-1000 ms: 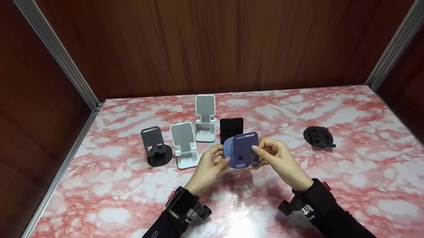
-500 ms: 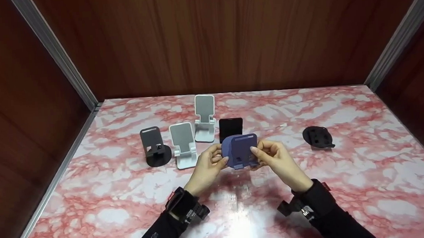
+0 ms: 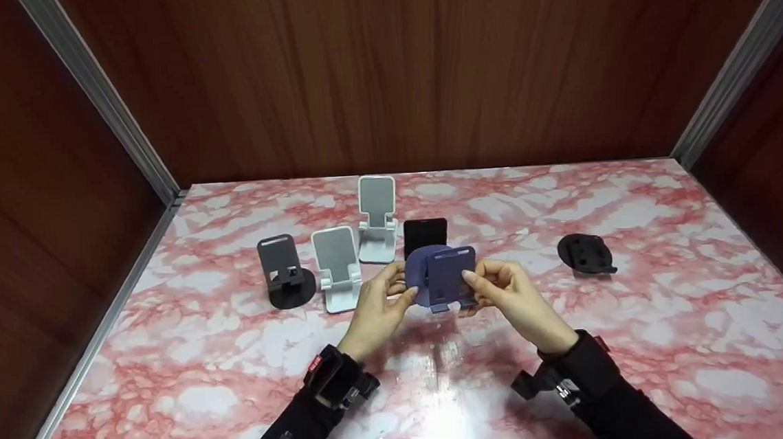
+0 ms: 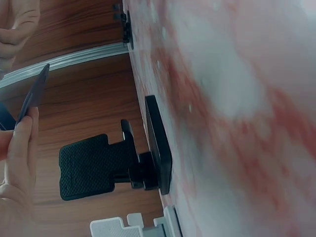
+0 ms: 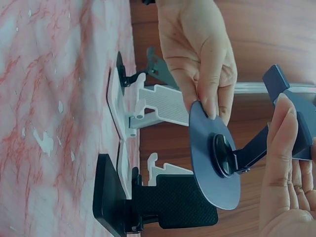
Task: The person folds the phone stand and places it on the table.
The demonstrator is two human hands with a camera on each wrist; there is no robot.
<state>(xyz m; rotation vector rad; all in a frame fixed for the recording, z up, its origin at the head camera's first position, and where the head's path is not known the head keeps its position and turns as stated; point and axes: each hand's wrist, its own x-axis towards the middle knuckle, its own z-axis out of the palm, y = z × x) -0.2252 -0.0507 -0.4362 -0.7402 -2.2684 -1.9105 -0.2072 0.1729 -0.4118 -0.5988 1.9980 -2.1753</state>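
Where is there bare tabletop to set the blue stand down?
Bare marble table lies between the blue round-based phone stand and the flat black folded stand, and along the near edge. Crowded: left rear, around the grey round-based stand and two white stands.

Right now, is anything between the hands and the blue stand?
No. The left hand pinches the blue stand by its round base, and the right hand grips its back plate directly.

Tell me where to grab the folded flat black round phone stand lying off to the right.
Pinch the folded flat black round phone stand from above, across its disc rim. It lies low on the pink marbled table with open space around it, so its edges look reachable, nearest the right hand.
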